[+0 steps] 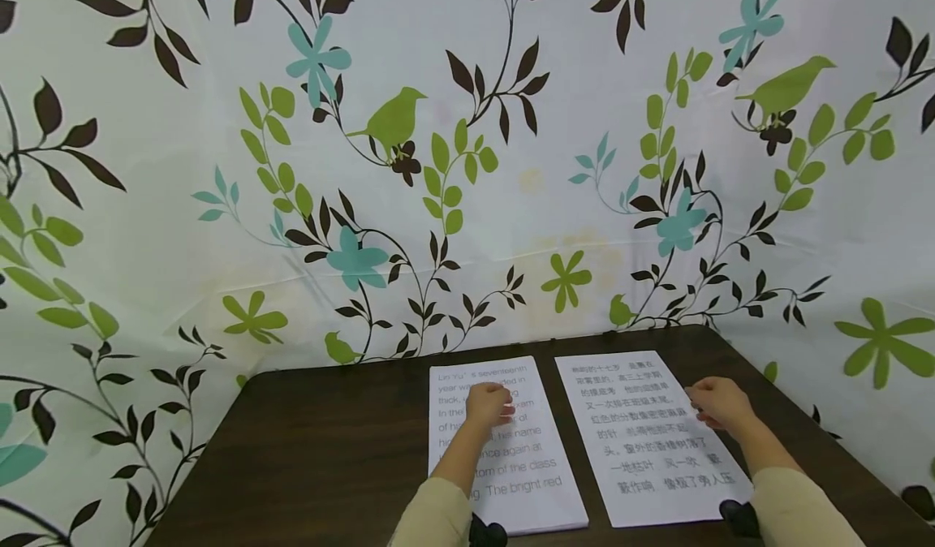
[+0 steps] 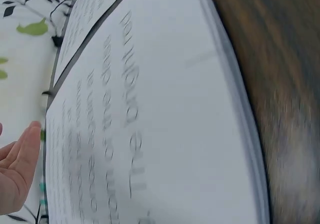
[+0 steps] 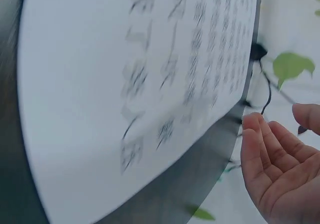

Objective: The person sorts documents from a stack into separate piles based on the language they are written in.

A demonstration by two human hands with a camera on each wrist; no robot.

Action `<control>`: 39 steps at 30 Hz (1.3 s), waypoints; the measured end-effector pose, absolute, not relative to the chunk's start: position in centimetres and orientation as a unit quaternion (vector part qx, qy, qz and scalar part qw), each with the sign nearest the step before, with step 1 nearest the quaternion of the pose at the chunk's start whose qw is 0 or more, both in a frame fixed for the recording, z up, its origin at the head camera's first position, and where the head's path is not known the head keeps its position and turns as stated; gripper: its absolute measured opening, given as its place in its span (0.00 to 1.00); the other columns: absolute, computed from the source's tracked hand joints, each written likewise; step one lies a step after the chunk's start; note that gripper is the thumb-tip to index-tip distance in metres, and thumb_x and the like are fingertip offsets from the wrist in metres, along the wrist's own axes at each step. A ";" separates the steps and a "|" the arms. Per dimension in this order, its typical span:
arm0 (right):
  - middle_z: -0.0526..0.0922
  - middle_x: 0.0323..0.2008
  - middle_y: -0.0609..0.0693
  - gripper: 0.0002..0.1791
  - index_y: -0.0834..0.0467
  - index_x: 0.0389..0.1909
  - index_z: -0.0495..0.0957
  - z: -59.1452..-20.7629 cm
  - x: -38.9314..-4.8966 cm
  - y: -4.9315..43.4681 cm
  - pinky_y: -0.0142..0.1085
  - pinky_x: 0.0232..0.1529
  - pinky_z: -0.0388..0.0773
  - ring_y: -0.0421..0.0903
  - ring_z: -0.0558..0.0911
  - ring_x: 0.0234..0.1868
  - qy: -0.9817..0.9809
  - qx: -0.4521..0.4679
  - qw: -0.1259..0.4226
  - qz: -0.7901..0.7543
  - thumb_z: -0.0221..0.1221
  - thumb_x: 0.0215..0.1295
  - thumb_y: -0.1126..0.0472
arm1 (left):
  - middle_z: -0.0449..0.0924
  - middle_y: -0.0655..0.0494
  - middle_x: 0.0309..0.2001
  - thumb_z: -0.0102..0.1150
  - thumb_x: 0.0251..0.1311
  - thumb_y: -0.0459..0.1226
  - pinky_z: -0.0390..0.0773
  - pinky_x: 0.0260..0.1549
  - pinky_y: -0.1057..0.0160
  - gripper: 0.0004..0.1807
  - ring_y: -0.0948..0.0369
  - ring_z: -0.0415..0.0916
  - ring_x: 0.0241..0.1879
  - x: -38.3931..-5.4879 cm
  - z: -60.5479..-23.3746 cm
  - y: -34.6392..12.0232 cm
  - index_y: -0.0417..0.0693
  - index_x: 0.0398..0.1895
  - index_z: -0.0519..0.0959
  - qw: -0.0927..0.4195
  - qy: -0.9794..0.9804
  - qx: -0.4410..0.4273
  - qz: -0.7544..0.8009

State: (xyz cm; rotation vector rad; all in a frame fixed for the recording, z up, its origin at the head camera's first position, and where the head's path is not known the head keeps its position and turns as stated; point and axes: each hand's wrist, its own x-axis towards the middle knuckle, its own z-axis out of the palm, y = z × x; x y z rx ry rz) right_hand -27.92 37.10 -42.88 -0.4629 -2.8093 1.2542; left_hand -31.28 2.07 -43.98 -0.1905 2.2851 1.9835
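Observation:
A stack of white paper (image 1: pixel 526 510) with large English print lies on a dark wooden table (image 1: pixel 314 450). Over its upper part is my left hand (image 1: pixel 488 405), its fingers loosely bent with nothing in them. In the left wrist view that hand (image 2: pixel 17 171) appears at the left edge, above the page. To the right lies white paper with Chinese print (image 1: pixel 635 441). My right hand (image 1: pixel 721 403) is by its right edge; whether the fingertips touch the paper cannot be told. In the right wrist view this hand (image 3: pixel 280 169) shows relaxed fingers, thumb apart, holding nothing.
Behind the table hangs a white cloth (image 1: pixel 511 206) patterned with leaves, flowers and birds. A narrow strip of table separates the two papers. Dark wood extends to the left of the English stack. Small dark objects (image 1: pixel 488 531) show at the sleeve cuffs.

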 end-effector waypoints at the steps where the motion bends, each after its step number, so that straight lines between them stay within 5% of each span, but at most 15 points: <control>1: 0.73 0.30 0.63 0.21 0.75 0.41 0.65 -42.9 -28.2 36.7 0.37 0.22 0.73 0.48 0.74 0.24 -0.904 -0.149 0.013 0.401 0.50 0.58 0.58 | 0.74 0.48 0.28 0.49 0.52 0.33 0.77 0.27 0.63 0.19 0.56 0.76 0.28 -31.4 -43.9 1.7 0.29 0.46 0.69 0.052 0.753 -0.067 0.653; 24: 0.75 0.25 0.54 0.18 0.72 0.39 0.70 -43.7 -30.4 25.0 0.36 0.21 0.74 0.46 0.76 0.22 -0.889 -0.059 -0.004 0.455 0.52 0.56 0.59 | 0.75 0.40 0.32 0.49 0.50 0.29 0.77 0.27 0.58 0.20 0.48 0.76 0.31 -31.1 -42.5 -6.5 0.24 0.46 0.68 -0.033 0.749 -0.101 0.654; 39: 0.76 0.27 0.55 0.17 0.71 0.37 0.71 -45.1 -29.1 21.0 0.39 0.23 0.76 0.48 0.76 0.23 -0.853 -0.041 -0.045 0.518 0.54 0.56 0.58 | 0.75 0.42 0.26 0.50 0.48 0.27 0.77 0.26 0.58 0.19 0.54 0.75 0.24 -29.6 -45.0 -10.5 0.21 0.43 0.67 -0.047 0.722 -0.128 0.678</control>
